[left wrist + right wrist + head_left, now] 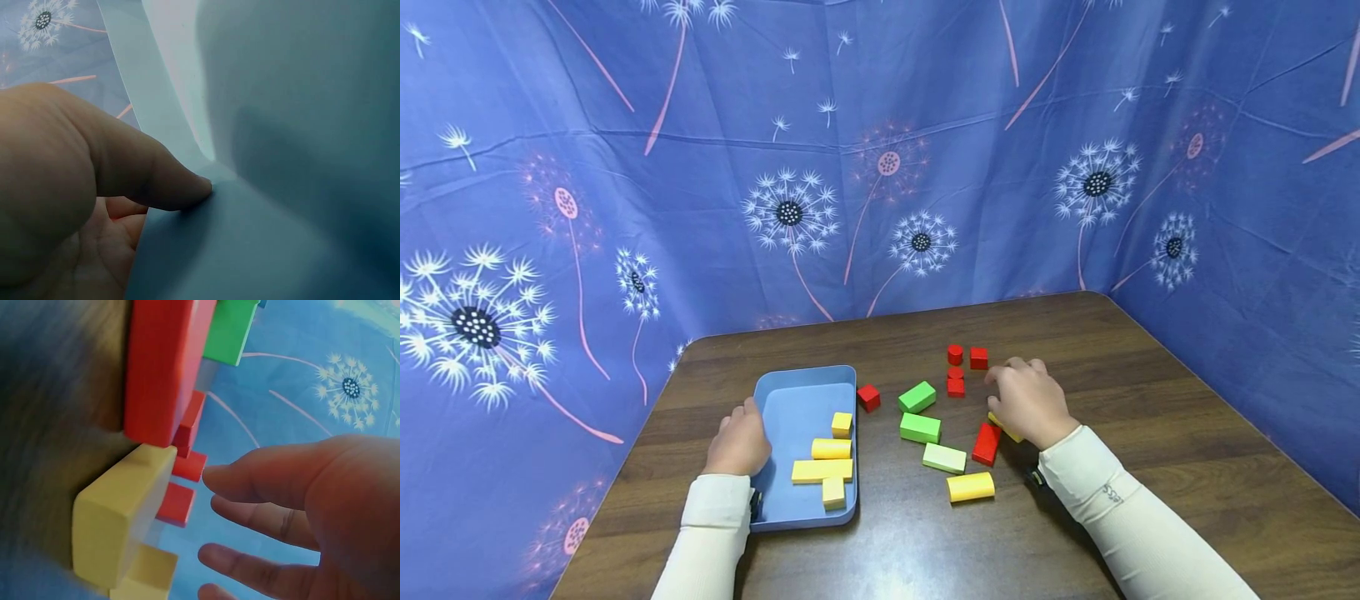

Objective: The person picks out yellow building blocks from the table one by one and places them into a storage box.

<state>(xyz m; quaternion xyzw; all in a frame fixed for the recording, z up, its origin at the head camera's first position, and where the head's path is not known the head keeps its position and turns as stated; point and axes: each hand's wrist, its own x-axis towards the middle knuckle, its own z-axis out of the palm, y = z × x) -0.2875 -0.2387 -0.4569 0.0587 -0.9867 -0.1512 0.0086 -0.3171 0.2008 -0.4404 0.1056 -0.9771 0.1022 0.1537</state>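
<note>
My left hand (739, 440) grips the left wall of a blue plastic tray (797, 387). In the left wrist view the thumb (150, 169) presses the tray's inner side (275, 244), with other fingers behind the wall. Yellow blocks, among them a long bar (822, 472) and a half-round piece (831, 449), lie along the tray's right side. Over at the right, my right hand (1032, 402) hovers above a yellow block (125, 519), which it partly hides in the head view. Its fingers (262, 475) are spread, with nothing between them. A red rectangular block (987, 444) lies just left of that hand.
Between tray and right hand lie green blocks (920, 428), a pale green block (944, 458) and a yellow half-round block (971, 487). Small red pieces (955, 355) stand farther back; a red cube (868, 397) sits beside the tray. A blue dandelion-print cloth (850, 250) hangs behind the wooden table (1150, 400).
</note>
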